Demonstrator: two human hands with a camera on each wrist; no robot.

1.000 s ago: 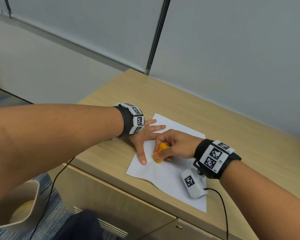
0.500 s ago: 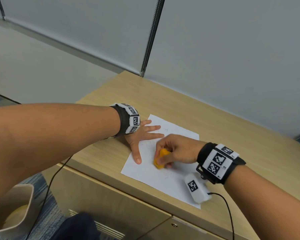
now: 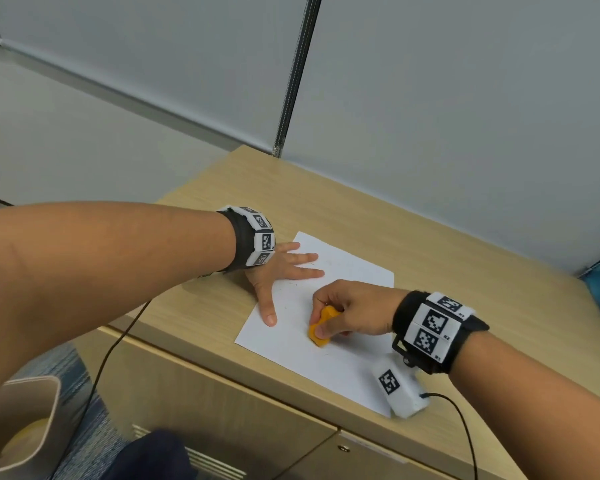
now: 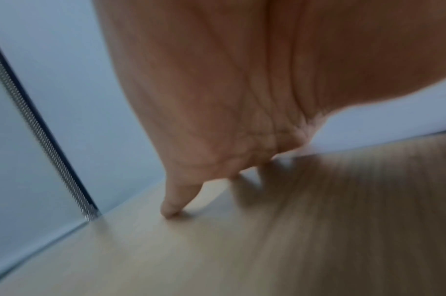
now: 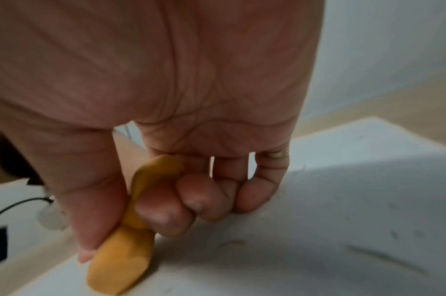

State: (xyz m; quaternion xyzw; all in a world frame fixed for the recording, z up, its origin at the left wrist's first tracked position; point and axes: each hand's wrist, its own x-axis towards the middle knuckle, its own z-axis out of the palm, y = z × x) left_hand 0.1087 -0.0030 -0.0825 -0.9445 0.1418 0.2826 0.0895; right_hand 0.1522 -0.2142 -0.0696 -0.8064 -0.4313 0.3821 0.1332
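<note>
A white sheet of paper [image 3: 347, 271] with faint pencil marks lies on the wooden cabinet top [image 3: 447, 265]. My left hand [image 3: 284, 271] lies flat on the sheet's left part, fingers spread and straight, thumb pointing toward me. My right hand [image 3: 347, 311] pinches an orange eraser [image 3: 321, 329] between thumb and curled fingers, its lower end touching the paper. In the right wrist view the orange eraser [image 5: 123, 258] presses on the white sheet [image 5: 318, 230] below my thumb. The left wrist view shows my left palm [image 4: 242, 90] and a fingertip on the wood.
A white tagged device [image 3: 399, 389] with a black cable sits at the sheet's near right corner. Grey partition walls [image 3: 430, 98] stand behind the cabinet. A beige bin [image 3: 21, 424] stands on the floor at lower left. Another cable [image 3: 118, 344] hangs over the front edge.
My right hand with the eraser has slid a little toward me and to the right over the paper. The left hand stays flat on the sheet.
</note>
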